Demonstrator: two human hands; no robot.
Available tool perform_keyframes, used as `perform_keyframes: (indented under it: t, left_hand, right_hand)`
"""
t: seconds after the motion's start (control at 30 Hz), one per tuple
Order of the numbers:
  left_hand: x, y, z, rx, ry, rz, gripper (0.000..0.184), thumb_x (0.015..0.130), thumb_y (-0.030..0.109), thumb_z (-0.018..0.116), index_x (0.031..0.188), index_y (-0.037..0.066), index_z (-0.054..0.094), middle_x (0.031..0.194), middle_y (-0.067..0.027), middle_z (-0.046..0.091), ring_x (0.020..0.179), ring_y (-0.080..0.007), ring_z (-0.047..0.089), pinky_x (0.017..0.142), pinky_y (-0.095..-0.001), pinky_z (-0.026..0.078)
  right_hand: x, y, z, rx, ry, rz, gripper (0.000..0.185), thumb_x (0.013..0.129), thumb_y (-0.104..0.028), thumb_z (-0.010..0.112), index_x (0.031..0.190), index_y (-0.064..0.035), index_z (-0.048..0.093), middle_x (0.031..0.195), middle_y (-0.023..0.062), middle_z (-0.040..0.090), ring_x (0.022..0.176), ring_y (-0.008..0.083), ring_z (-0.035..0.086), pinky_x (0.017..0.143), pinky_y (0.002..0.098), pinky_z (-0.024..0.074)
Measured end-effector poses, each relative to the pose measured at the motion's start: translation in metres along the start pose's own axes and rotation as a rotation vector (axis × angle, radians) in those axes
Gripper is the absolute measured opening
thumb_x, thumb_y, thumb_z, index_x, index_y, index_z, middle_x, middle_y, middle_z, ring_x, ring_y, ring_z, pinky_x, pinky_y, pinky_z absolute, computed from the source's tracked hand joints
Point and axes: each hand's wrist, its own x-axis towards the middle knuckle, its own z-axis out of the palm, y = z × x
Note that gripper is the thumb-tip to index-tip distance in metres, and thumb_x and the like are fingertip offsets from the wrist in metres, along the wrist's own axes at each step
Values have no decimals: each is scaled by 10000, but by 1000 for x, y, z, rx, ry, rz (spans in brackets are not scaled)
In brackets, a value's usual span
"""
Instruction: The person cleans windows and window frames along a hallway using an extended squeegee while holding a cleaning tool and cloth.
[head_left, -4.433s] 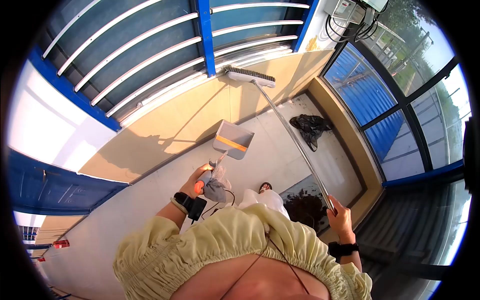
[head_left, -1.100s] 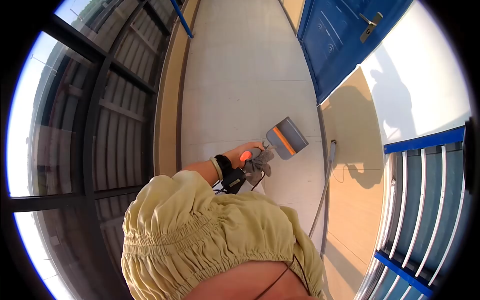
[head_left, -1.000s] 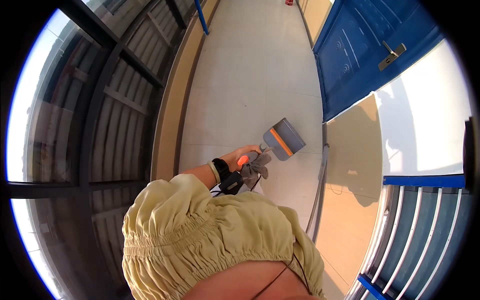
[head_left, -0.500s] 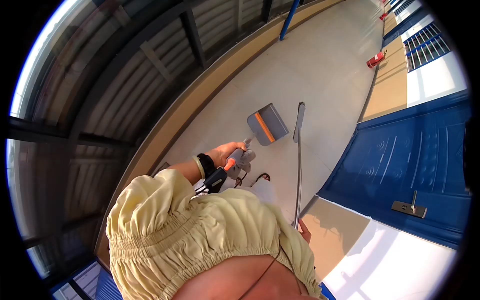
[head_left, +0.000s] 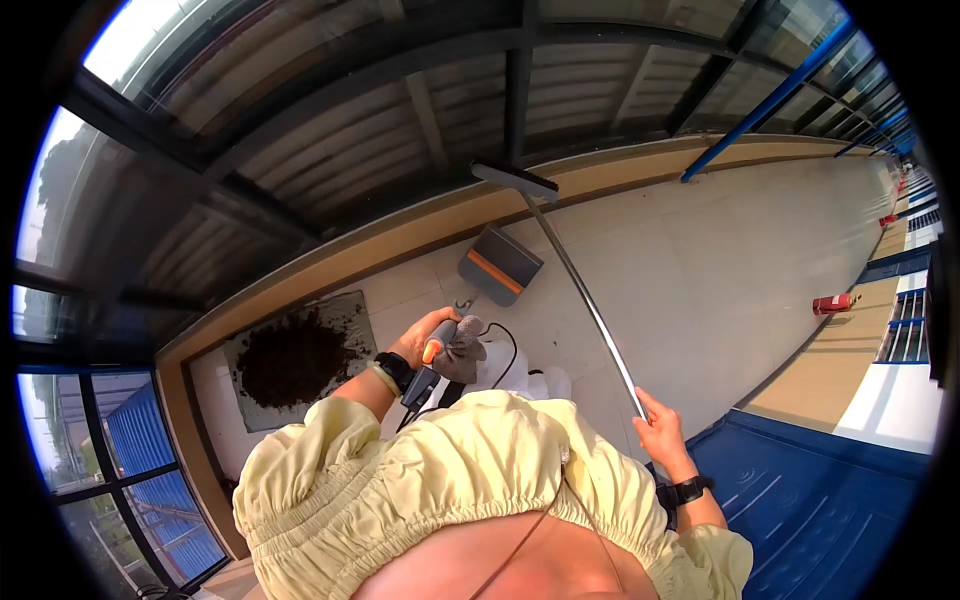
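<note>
My left hand (head_left: pixel 428 335) is closed round the handle of a grey dustpan (head_left: pixel 503 262) with an orange strip. A bunched grey cloth (head_left: pixel 460 352) hangs at the same hand. The pan is held out in front of me, near the low wall. On the right, my right hand (head_left: pixel 658 432) grips the metal pole of a broom (head_left: pixel 586 295). The broom's head (head_left: pixel 514 181) is up by the low wall beneath the windows, beyond the dustpan, with its dark bristles facing away from me.
A dark heap of dirt (head_left: pixel 295 358) lies on a grey mat (head_left: pixel 362 325) at the left. The low tan wall (head_left: pixel 400 245) runs under dark-framed windows. A blue door (head_left: pixel 800 500) is at the lower right, a red extinguisher (head_left: pixel 832 304) beyond it, and a blue pole (head_left: pixel 765 105) at the upper right.
My view has swung left towards the windows. The broom head has moved from the corridor floor to the low wall. My right hand and the dirt heap have come into fuller view.
</note>
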Motion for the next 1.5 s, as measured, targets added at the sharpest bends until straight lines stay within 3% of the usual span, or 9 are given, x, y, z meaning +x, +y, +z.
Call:
perform_keyframes:
  t: [0.13,0.23,0.33,0.37,0.43,0.77,0.9,1.23,1.5]
  left_hand:
    - [-7,-20,8,-209,-25,-9,241,810,240,583,876,9,593,823,-140,657,671,-248,628,636,-358,539]
    - [-24,-5,16,-172,41,109,248,823,223,565,900,-12,580,853,-161,656,712,-276,645,661,-400,556]
    - [14,-64,-11,-290,19,96,253,822,215,558,912,-20,582,854,-160,655,751,-293,653,707,-395,560]
    - [19,-74,-12,-366,0,94,256,822,216,557,916,-21,583,853,-157,654,758,-292,654,715,-391,559]
    - [17,-80,-4,-452,-73,59,226,823,193,560,904,-13,604,900,-156,670,832,-280,663,814,-407,548]
    - [75,-177,-1,-127,37,664,359,838,267,649,1073,23,530,973,-61,619,894,-145,614,837,-325,517]
    - [21,-152,88,-658,17,353,235,815,207,627,931,6,589,903,-91,659,874,-215,648,831,-376,538]
    - [13,-157,125,-808,40,365,183,787,174,606,876,14,619,873,-132,676,775,-282,662,780,-436,560]
    - [30,-143,128,-632,139,293,207,787,193,603,878,7,618,830,-136,671,734,-275,668,746,-413,572]
  right_hand:
    - [84,34,-1,-176,34,-373,548,759,-26,608,1300,-87,549,554,83,543,495,117,526,514,302,450]
    - [138,-17,-15,-217,-171,-43,535,759,-38,605,1289,-92,561,597,114,603,496,153,575,534,324,480]
    - [158,14,-25,-270,-268,-76,524,761,-49,597,1279,-124,577,597,127,612,484,167,595,528,329,497]
    - [159,10,-35,-211,-271,-62,556,769,-7,591,1315,-98,542,551,31,537,432,118,512,438,295,439]
    - [168,-5,-60,-198,-263,-91,548,769,-4,593,1308,-94,548,553,24,533,435,112,512,431,287,434]
    - [135,-57,-190,-104,-304,-415,536,749,13,589,1281,-45,560,551,6,526,419,72,486,411,237,407]
    - [162,-89,-172,-45,-427,-517,505,775,-3,574,1278,-36,561,582,-5,529,424,64,473,404,231,395]
    - [257,-156,39,125,-826,-602,510,809,-11,611,1311,-31,522,626,27,576,451,75,506,398,236,398]
    - [294,-47,-66,-206,-627,-411,501,805,6,604,1299,-56,543,618,56,591,460,105,537,386,269,423]
